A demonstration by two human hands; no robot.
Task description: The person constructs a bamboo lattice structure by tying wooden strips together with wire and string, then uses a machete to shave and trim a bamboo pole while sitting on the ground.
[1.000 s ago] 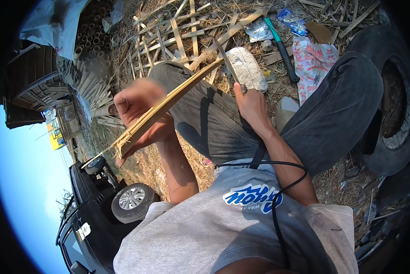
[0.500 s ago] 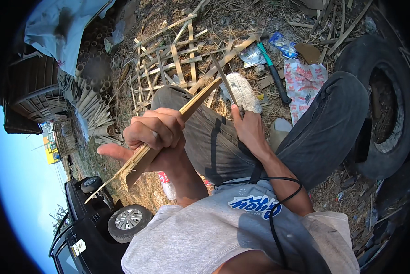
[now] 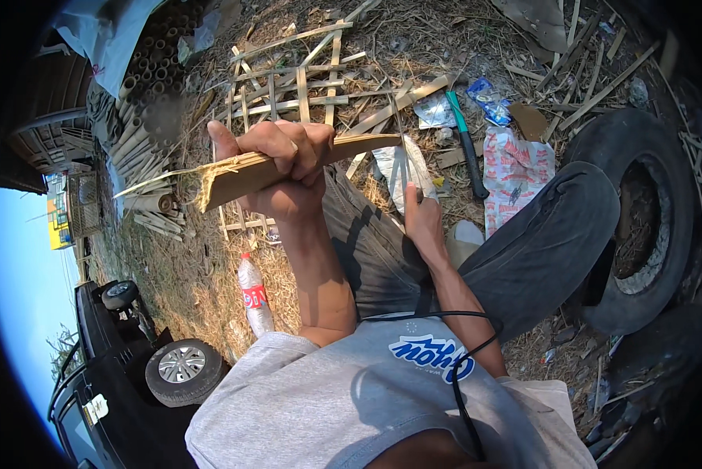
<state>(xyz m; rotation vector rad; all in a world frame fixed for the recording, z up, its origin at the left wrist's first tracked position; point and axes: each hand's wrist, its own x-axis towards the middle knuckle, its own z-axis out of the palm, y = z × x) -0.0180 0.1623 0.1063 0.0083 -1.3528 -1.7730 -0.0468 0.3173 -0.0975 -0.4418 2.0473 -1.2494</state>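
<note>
My left hand (image 3: 288, 160) is wrapped round a split length of bamboo (image 3: 238, 178). The bamboo's frayed near end and one thin splinter stick out to the left, and its narrower far end points right. In my right hand (image 3: 423, 223) is a knife, its handle mostly hidden by the fingers. The knife's thin blade (image 3: 404, 160) rises upward, somewhat blurred, and crosses the picture at the bamboo's far tip. Whether blade and bamboo touch I cannot tell. Both hands are above my bent legs in dark trousers.
A lattice of bamboo strips (image 3: 302, 94) lies ahead on littered ground. Nearby are a pale block (image 3: 417, 168), a green-and-black handled tool (image 3: 466, 144) and a printed bag (image 3: 515, 176). An old tyre (image 3: 679, 227) lies right; a plastic bottle (image 3: 253, 293) and a parked dark vehicle (image 3: 109, 344) are left.
My left hand has lifted and tipped the bamboo from a steep slant to nearly level. The knife blade now stands more upright at the bamboo's tip. The view has shifted, showing more of the bottle.
</note>
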